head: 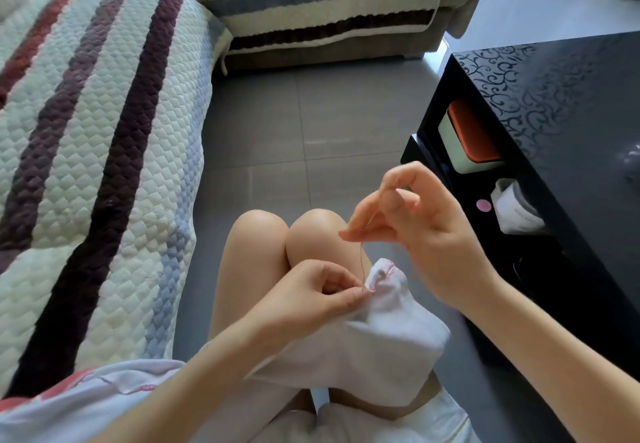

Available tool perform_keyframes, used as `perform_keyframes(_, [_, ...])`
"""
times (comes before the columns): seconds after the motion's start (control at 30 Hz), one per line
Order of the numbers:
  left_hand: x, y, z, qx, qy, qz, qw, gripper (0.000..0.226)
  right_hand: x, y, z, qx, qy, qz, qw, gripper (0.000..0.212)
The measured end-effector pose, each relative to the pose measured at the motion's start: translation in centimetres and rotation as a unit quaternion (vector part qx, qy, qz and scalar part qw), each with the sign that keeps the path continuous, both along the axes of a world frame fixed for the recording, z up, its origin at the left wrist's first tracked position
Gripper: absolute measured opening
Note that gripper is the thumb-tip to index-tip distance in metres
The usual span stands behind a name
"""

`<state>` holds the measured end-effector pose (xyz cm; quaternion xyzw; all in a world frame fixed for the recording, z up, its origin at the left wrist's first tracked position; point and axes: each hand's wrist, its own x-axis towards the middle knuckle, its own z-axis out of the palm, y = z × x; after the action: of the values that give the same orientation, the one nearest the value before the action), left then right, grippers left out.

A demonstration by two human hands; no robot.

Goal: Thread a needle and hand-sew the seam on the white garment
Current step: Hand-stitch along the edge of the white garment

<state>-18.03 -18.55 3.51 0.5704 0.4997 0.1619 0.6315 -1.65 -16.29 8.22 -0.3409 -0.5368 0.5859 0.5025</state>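
Note:
A white garment (381,331), shaped like a sock, lies over my lap above my knees. Pink stitching runs along its upper edge. My left hand (311,297) pinches that edge at its left end between thumb and fingertips. A thin dark red thread (360,262) rises from the pinched spot up to my right hand (415,224), which is raised above the garment and pinches the thread's upper end between thumb and forefinger. The needle itself is too small to make out.
A glossy black table (554,103) stands close on the right, with an orange-and-white box (467,137), a white tissue pack (516,210) and a small pink disc (483,205) on its lower shelf. A striped quilted sofa (86,130) fills the left. Grey tiled floor (304,123) lies ahead.

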Motion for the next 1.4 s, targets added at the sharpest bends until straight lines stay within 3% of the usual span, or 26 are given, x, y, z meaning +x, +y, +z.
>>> perform_keyframes(0.1, [-0.6,0.7,0.4,-0.024,-0.018,-0.009,1.000,0.013,1.8,2.8,-0.5,-0.172,0.042,0.050,0.983,0.010])
perform_keyframes(0.27, [-1.2,0.9,0.4,-0.067,-0.058,-0.028,0.996,0.012,4.6,11.5,-4.3,-0.115,-0.127,-0.100,0.980,0.022])
perform_keyframes(0.33, [-1.4,0.9,0.3,-0.076,-0.066,-0.029,0.994,0.012,6.4,15.4,-5.8,-0.084,-0.213,-0.206,0.951,0.019])
perform_keyframes(0.47, [-1.6,0.8,0.4,-0.084,-0.079,-0.018,0.993,0.013,10.6,19.4,-7.9,-0.072,-0.351,-0.399,0.844,0.005])
perform_keyframes(0.53, [-1.8,0.9,0.5,-0.088,-0.089,-0.009,0.992,0.017,10.2,18.9,-7.7,-0.045,-0.401,-0.367,0.838,0.006])
perform_keyframes(0.57, [-2.0,1.0,0.5,-0.090,-0.093,-0.004,0.992,0.020,9.2,17.9,-7.2,-0.020,-0.407,-0.309,0.859,0.002])
perform_keyframes(0.67, [-2.3,1.3,0.7,-0.094,-0.093,0.002,0.991,0.020,5.4,11.9,-4.8,0.001,-0.365,-0.022,0.931,0.006])
perform_keyframes(0.73, [-2.4,1.5,0.8,-0.094,-0.095,0.001,0.991,0.022,4.0,7.6,-3.9,-0.015,-0.351,0.148,0.925,0.009])
perform_keyframes(0.83, [-2.4,1.7,1.0,-0.087,-0.096,-0.004,0.992,0.020,3.4,4.1,-3.5,-0.017,-0.374,0.258,0.890,0.026])
perform_keyframes(0.97, [-2.4,1.6,1.2,-0.087,-0.101,-0.015,0.991,0.020,3.0,2.8,-3.6,-0.003,-0.370,0.284,0.884,0.015])
perform_keyframes(1.13, [-2.3,1.4,1.5,-0.092,-0.108,-0.013,0.990,0.012,2.9,3.8,-3.9,-0.048,-0.323,0.248,0.912,0.015])
perform_keyframes(1.27, [-2.5,1.3,1.8,-0.106,-0.113,-0.015,0.988,0.021,2.5,5.8,-4.9,-0.026,-0.353,0.140,0.925,0.009])
perform_keyframes(1.4, [-2.5,1.3,1.7,-0.108,-0.113,-0.009,0.988,0.022,2.1,8.2,-6.4,0.000,-0.447,0.017,0.895,0.013])
